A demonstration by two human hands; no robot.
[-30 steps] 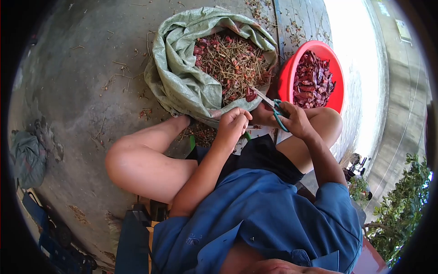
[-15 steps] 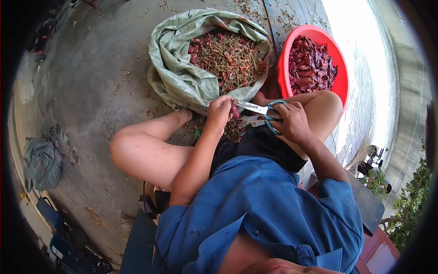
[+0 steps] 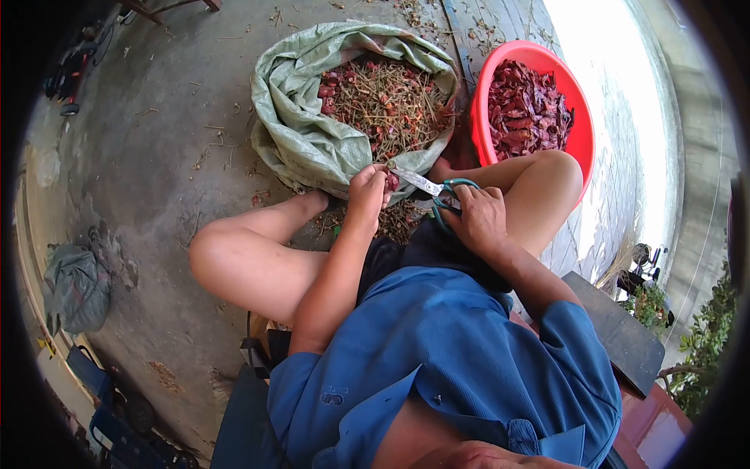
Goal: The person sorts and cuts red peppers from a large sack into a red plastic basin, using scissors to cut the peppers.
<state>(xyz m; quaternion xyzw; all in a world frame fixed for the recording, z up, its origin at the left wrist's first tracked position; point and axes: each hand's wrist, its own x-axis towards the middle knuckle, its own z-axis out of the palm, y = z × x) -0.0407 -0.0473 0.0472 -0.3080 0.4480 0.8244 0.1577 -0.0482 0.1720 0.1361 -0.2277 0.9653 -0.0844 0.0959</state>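
Note:
My left hand (image 3: 367, 191) pinches a dried red chili (image 3: 391, 181) just below the rim of a green woven sack (image 3: 305, 137). My right hand (image 3: 476, 219) grips green-handled scissors (image 3: 433, 187) whose blades point left and touch the chili. The sack is rolled open and filled with dried chilies still on their stems (image 3: 387, 98). To its right stands a red plastic basin (image 3: 582, 137) holding dark red chilies (image 3: 527, 109). A small heap of cut stems (image 3: 398, 219) lies on the floor between my knees.
I sit low on a concrete floor with both bare knees apart. Loose stems litter the floor around the sack. A crumpled grey-green cloth (image 3: 74, 285) lies at the far left. Green plants (image 3: 707, 352) and a sunlit wall are at the right.
Both hands came down from the basin's edge to the sack's near rim. The scissors swung left, and their blades now meet the chili in my left hand.

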